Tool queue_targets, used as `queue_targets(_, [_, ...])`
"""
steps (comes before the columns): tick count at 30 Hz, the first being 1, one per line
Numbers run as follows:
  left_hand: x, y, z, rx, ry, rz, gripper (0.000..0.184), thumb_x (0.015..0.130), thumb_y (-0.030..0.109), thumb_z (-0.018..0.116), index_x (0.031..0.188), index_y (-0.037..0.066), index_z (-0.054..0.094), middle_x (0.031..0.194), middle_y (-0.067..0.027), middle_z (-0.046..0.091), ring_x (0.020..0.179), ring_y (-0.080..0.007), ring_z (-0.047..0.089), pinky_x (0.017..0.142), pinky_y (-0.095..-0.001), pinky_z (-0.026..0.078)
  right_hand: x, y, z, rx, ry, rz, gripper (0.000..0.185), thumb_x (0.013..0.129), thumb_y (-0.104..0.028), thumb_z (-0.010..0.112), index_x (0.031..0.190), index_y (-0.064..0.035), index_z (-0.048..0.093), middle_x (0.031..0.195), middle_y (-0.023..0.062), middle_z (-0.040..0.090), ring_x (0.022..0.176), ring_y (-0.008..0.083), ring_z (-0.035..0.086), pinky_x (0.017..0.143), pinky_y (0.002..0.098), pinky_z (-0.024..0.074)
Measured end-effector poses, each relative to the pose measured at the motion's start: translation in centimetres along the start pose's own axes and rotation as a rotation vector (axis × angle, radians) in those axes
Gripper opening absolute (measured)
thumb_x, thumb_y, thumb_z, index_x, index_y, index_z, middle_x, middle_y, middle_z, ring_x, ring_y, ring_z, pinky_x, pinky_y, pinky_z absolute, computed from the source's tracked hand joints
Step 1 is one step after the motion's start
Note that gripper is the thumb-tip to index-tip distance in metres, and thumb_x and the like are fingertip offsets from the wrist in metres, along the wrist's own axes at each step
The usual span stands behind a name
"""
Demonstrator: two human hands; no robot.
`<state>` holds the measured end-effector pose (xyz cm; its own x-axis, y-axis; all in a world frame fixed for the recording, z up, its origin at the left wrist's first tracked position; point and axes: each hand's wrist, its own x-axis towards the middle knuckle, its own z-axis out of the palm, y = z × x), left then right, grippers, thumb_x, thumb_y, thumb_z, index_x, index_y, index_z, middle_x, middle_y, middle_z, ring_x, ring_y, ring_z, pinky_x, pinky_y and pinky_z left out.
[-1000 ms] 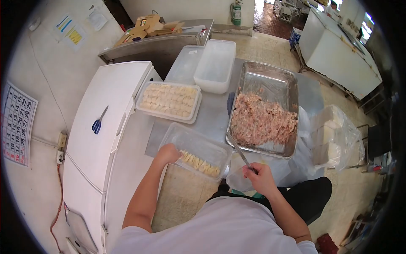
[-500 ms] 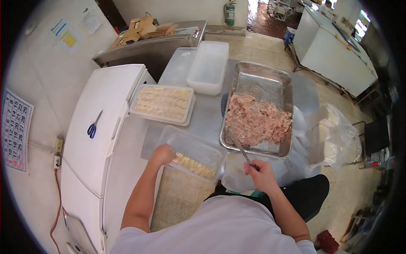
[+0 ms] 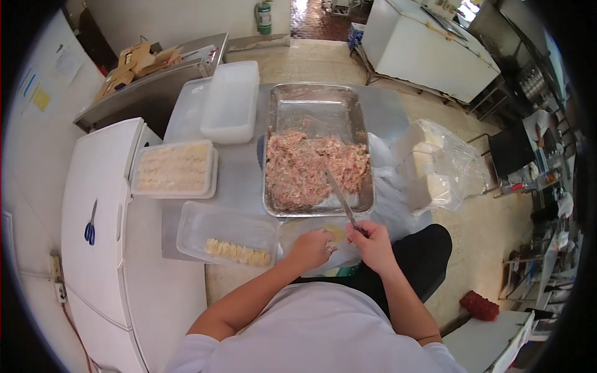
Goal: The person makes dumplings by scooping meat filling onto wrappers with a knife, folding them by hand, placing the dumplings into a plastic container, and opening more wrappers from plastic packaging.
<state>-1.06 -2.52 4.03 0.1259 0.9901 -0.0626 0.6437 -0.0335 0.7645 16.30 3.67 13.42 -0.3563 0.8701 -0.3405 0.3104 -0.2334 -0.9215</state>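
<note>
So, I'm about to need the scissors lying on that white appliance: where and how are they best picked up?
I'd grip the scissors by the blue handles, coming from above and the handle end, probably with the left hand, which is nearer. They lie flat, handles at the near end and blades pointing away, so that approach should keep fingers off the tip.

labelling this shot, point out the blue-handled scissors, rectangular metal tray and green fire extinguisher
Blue-handled scissors [image 3: 91, 228]: head view, on the handles.
Rectangular metal tray [image 3: 317, 214]: head view, on the rim nearest the person.
Green fire extinguisher [image 3: 265, 20]: head view, on the body.
</note>
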Motion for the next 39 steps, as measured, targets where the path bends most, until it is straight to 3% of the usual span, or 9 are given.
queue_targets(3, [1.9,-1.7,2.8,0.173,-0.014,-0.001,0.021,0.085,0.027,0.074,0.096,0.009,0.070,0.110,-0.0168,0.065,0.103,-0.0368,0.064,0.086,-0.0474,0.053,-0.9,0.8,-0.7,-0.021,0.035,0.038,0.025,0.098,-0.019,0.068,0.081,0.0000,0.069,0.067,-0.0047,0.058,0.063,0.0034,0.046,0.056,0.0237,0.0353])
queue_targets(9, [3.2,-4.2,4.1,0.133,-0.072,-0.027,0.029,0.083,0.028,0.075,0.104,0.008,0.071,0.105,-0.0182,0.068,0.103,-0.0363,0.064,0.088,-0.0471,0.053,-1.8,2.7,-2.3,-0.021,0.076,0.086,0.025,0.098,-0.019,0.069,0.084,0.0008,0.070,0.070,-0.0031,0.061,0.063,0.0047,0.048,0.057,0.0248,0.0374])
queue_targets(12, [2.8,-2.1,3.4,0.227,-0.024,-0.055,0.014,0.084,0.018,0.066,0.093,0.009,0.072,0.105,-0.0194,0.066,0.101,-0.0360,0.064,0.085,-0.0469,0.054,-1.8,3.5,-2.1,0.024,0.097,0.065,0.022,0.097,-0.018,0.068,0.088,0.0016,0.071,0.072,-0.0022,0.063,0.065,0.0054,0.050,0.058,0.0252,0.0395])
queue_targets(16, [3.2,-3.1,4.5,0.181,-0.021,-0.073,0.013,0.084,0.018,0.066,0.092,0.009,0.072,0.102,-0.0182,0.067,0.099,-0.0355,0.064,0.083,-0.0473,0.054,-1.1,5.2,-1.8,0.067,0.051,0.061,0.020,0.096,-0.018,0.070,0.098,0.0021,0.074,0.074,-0.0038,0.064,0.064,0.0025,0.047,0.056,0.0225,0.0355])
queue_targets(19, [3.1,-3.8,4.7,0.143,-0.009,-0.054,0.012,0.084,0.017,0.067,0.092,0.009,0.072,0.098,-0.0181,0.067,0.098,-0.0357,0.064,0.082,-0.0478,0.053,-0.9,5.2,-1.7,0.016,0.038,0.064,0.019,0.096,-0.015,0.068,0.098,0.0040,0.072,0.076,-0.0001,0.066,0.070,0.0070,0.056,0.062,0.0257,0.0443])
queue_targets(24, [2.8,-3.0,4.1,0.163,0.057,-0.001,0.010,0.082,0.016,0.069,0.090,0.010,0.072,0.096,-0.0168,0.067,0.096,-0.0352,0.064,0.081,-0.0479,0.054,0.0,7.2,-1.3,-0.068,0.043,0.023,0.022,0.095,-0.017,0.068,0.087,0.0030,0.071,0.072,0.0022,0.065,0.068,0.0089,0.055,0.062,0.0288,0.0448])
queue_targets(28, [2.3,-2.9,4.4,0.078,0.105,0.031,0.011,0.084,0.016,0.070,0.092,0.008,0.070,0.097,-0.0169,0.066,0.096,-0.0368,0.063,0.081,-0.0480,0.053,0.1,7.6,-1.4,-0.110,0.028,0.043,0.023,0.094,-0.018,0.068,0.083,0.0022,0.070,0.070,0.0037,0.064,0.067,0.0100,0.055,0.062,0.0306,0.0455])
queue_targets(31, [2.5,-3.3,4.6,-0.034,0.154,-0.017,0.014,0.085,0.016,0.070,0.095,0.005,0.069,0.098,-0.0174,0.065,0.099,-0.0388,0.062,0.083,-0.0476,0.051,0.2,8.1,-1.5,-0.133,0.020,0.057,0.020,0.094,-0.016,0.069,0.088,0.0035,0.072,0.074,0.0001,0.067,0.070,0.0065,0.056,0.063,0.0262,0.0446])
queue_targets(39, [1.8,-1.7,3.7,-0.261,0.358,0.095,0.014,0.084,0.009,0.072,0.094,0.003,0.066,0.100,-0.0152,0.066,0.102,-0.0378,0.060,0.088,-0.0457,0.049,0.4,8.8,0.3,-0.107,0.065,0.091,0.017,0.085,-0.013,0.078,0.092,0.0023,0.073,0.078,0.0010,0.069,0.073,0.0079,0.058,0.066,0.0276,0.0486])
